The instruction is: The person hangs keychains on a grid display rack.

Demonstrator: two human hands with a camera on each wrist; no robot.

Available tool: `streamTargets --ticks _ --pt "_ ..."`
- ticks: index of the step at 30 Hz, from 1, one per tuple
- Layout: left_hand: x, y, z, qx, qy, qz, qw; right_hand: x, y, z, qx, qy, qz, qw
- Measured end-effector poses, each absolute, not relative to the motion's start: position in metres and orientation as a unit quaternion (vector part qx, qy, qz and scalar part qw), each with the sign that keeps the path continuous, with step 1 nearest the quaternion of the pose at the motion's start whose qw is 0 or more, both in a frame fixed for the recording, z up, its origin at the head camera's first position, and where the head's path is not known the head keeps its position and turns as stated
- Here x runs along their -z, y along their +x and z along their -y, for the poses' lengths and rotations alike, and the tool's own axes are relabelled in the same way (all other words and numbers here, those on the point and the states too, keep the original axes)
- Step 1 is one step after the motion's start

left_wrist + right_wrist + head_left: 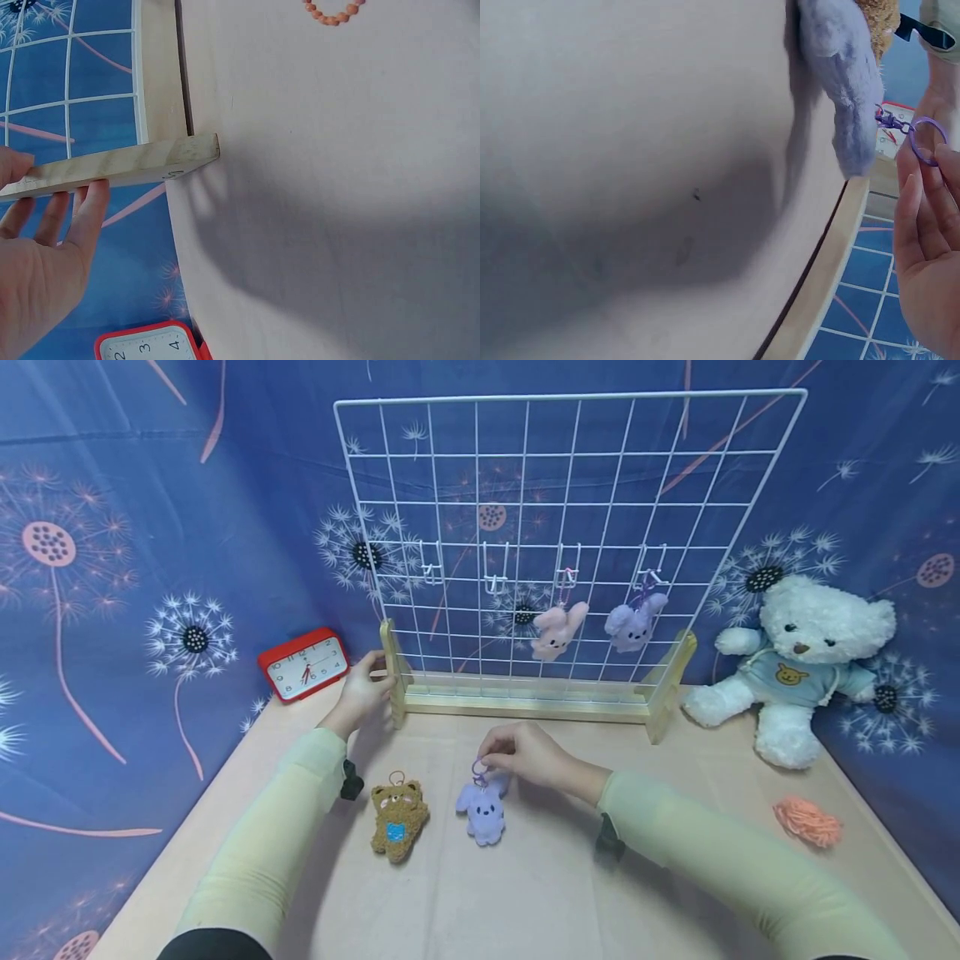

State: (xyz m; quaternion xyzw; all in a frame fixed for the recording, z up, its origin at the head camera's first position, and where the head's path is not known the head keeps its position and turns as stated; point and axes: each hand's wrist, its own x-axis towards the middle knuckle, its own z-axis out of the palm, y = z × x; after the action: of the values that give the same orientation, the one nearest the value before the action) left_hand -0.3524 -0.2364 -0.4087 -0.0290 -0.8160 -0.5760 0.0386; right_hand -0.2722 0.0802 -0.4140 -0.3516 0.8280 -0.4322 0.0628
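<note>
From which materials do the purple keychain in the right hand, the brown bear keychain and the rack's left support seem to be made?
The purple keychain: plush, probably synthetic, its surface fuzzy and matte.
The brown bear keychain: perhaps curly fleece, judging by its nubbly texture.
The left support: apparently wood, pale and smooth; grain-like bands show.

In the head view, a red alarm clock (303, 666) stands at nine o'clock. A white teddy bear (797, 664) sits at three; a coral yarn bundle (808, 821) lies at four. Blue dandelion-print fabric (255, 510) hangs from ten to two.
</note>
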Motion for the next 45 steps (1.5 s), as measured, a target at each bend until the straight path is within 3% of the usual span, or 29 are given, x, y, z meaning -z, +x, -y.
streamTargets --ticks 33,45 --pt "0.408 -0.352 0.236 0.581 -0.021 0.813 0.038 0.369 -0.279 -0.077 0.438 -0.369 -0.82 0.013" --pt "0.407 -0.352 0.235 0.582 -0.017 0.813 0.034 0.353 -0.288 -0.078 0.441 -0.381 -0.812 -0.035"
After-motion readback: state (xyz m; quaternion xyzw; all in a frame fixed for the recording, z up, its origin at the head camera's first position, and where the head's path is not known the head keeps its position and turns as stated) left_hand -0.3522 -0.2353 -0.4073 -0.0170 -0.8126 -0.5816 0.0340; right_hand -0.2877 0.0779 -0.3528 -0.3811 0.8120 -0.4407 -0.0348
